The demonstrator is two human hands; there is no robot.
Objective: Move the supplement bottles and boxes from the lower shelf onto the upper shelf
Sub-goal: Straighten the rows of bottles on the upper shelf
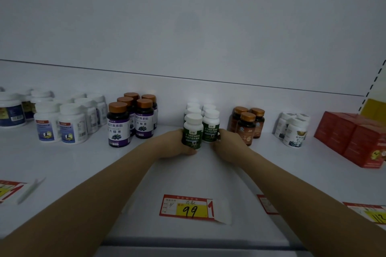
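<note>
The white shelf [87, 160] bears green-labelled bottles [200, 126], with purple-labelled bottles [129, 120] left of them, amber bottles [248, 124] right, red boxes [353, 137] farther right, a price tag [188, 207] in front.

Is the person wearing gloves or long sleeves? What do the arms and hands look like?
No gloves, no sleeves. The left hand and right hand are bare, and so are the left arm and right arm down to the picture's edge. No watch, bracelet or ring shows, though the hands are partly hidden.

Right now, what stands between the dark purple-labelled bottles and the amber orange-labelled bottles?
A cluster of green-labelled white plastic bottles with white caps, gripped from both sides by the left hand and right hand; the head view shows it.
</note>
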